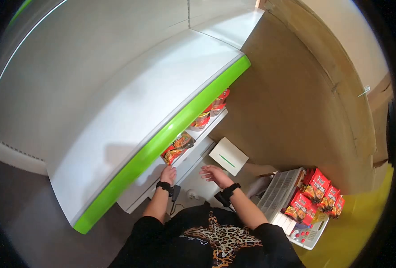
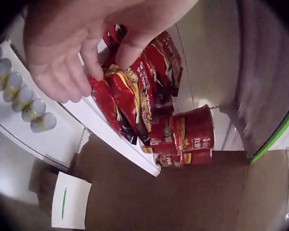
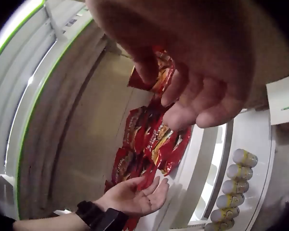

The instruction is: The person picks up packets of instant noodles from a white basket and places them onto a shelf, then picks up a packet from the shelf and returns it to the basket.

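Red instant noodle packets (image 2: pixel 127 94) stand in a row on a lower white shelf, partly under the upper shelf in the head view. My left hand (image 1: pixel 167 174) is right at the near packet (image 1: pixel 178 147). In the left wrist view its thumb overlaps a packet's top, fingers loosely bent; the right wrist view shows that hand (image 3: pixel 137 197) with fingers extended beside the packets. My right hand (image 1: pixel 216 175) hovers to the right of the shelf, fingers relaxed, holding nothing. Red noodle cups (image 2: pixel 195 127) are stacked beyond the packets.
The upper shelf's green edge (image 1: pixel 166 138) overhangs the packets. Several cans (image 3: pixel 236 185) line a lower level. A white box (image 1: pixel 228 156) with a green line is by the brown panel (image 1: pixel 292 98). At right, a basket (image 1: pixel 276 192) carries more red packets (image 1: pixel 315 185).
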Demonstrator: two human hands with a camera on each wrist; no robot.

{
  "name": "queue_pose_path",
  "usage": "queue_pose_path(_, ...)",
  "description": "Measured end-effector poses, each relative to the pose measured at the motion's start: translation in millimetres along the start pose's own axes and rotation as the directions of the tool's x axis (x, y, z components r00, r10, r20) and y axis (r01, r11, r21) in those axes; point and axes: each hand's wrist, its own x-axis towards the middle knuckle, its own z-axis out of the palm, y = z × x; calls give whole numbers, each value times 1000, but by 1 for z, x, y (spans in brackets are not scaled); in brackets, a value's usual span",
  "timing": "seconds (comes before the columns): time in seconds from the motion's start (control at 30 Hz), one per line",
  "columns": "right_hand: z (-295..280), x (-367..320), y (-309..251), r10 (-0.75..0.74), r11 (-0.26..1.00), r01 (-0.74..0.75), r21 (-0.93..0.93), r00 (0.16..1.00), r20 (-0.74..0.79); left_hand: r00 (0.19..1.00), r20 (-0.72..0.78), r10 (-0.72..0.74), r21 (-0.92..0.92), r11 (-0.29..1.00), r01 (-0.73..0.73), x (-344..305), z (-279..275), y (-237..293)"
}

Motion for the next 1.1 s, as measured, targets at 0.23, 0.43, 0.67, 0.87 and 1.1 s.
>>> queue_pose_path(0.23, 25, 34, -11, 18, 979, -19, -204, 1000, -7, 982, -26, -187, -256, 951, 175, 23, 22, 18)
queue_pose_path(0.43, 26, 53, 3, 110, 954, -128, -270, 991, -79, 986, -41, -159, -320, 937, 138, 18, 20, 25)
queue_pose_path(0.67, 27, 62, 19, 103, 972, -121, -202, 990, -96, 998, 67, 13, -268, 963, 6, -6, 14, 44)
queue_pose_path(0.87, 27, 61, 27, 127, 992, -123, 32, 981, -147, 962, 267, 63, -403, 914, 52, -55, 11, 44)
queue_pose_path(1.1, 7, 37, 13, 38, 920, -32, 391, 999, -8, 878, 476, -50, -147, 980, 135, -88, 8, 34)
